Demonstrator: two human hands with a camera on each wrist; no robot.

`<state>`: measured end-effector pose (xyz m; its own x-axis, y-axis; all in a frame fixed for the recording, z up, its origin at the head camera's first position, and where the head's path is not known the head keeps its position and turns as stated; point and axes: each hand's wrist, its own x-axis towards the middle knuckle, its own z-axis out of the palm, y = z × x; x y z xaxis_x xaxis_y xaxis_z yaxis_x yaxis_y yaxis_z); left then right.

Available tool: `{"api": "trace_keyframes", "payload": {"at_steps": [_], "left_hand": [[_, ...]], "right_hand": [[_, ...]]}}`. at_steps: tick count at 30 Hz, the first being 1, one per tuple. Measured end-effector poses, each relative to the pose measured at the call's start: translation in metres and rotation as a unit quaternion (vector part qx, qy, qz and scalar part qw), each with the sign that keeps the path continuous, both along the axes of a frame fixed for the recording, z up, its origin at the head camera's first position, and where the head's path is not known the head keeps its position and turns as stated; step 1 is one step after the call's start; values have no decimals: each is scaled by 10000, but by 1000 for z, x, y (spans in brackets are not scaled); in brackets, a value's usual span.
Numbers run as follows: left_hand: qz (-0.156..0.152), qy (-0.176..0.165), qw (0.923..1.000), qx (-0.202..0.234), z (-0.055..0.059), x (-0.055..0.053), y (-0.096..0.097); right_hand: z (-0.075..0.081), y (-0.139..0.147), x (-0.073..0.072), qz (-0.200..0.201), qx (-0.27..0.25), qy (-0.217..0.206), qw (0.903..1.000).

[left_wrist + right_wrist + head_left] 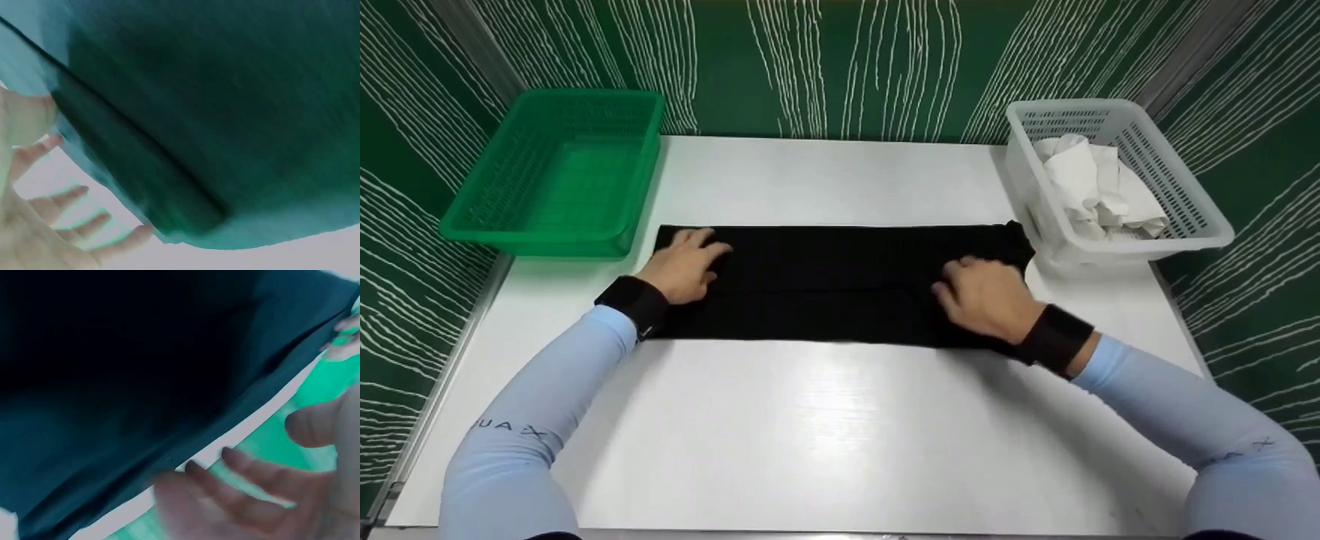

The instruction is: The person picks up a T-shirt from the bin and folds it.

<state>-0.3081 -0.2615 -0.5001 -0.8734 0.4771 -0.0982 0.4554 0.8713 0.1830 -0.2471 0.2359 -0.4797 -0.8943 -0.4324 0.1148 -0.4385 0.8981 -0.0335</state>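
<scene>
A black cloth [825,262], folded into a long flat strip, lies across the middle of the table, with a fold line running along its length. Over its left end is my left hand [682,266], fingers spread and slightly bent. My right hand [990,296] is over the right end, its fingers loosely bent. In the left wrist view the fingers [126,242] reach past the edge of the cloth [236,112], which looks dark green there. Beside the cloth [140,399] in the right wrist view, the fingers are apart with nothing pinched between them.
At the back left stands a green plastic basket [626,225]. A white basket [1147,244] at the back right holds crumpled white cloth [1080,180], close to the black cloth's right end. Green panels with white streaks [825,75] enclose the white table [825,442] at the back and sides.
</scene>
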Motion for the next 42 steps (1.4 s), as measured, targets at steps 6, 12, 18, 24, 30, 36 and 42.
{"api": "trace_keyframes", "payload": {"at_steps": [6, 12, 18, 24, 30, 36, 42], "left_hand": [[-655, -166, 9976, 152, 1, 5, 17], [-614, -210, 9974, -325, 8, 7, 22], [-944, -76, 9940, -538, 13, 9, 35], [-1505, -51, 9880, -346, 16, 16, 56], [-2076, -159, 9777, -276, 14, 23, 86], [-2355, -386, 9704, -363, 7, 32, 112], [-2331, -180, 9704, -611, 3, 47, 141]], "right_hand": [[-2, -33, 8, -296, 246, -946, 9948], [-3, -42, -11, -457, 535, -1154, 9908], [-8, -48, -43, -899, 527, -1034, 9892], [-12, -63, -78, -1273, 291, -865, 9877], [-21, -78, -106, -1493, 595, -694, 9846], [-27, -93, -127, -1553, 552, -1093, 9802], [-29, -105, -146, -1362, 645, -1566, 9761]]}}
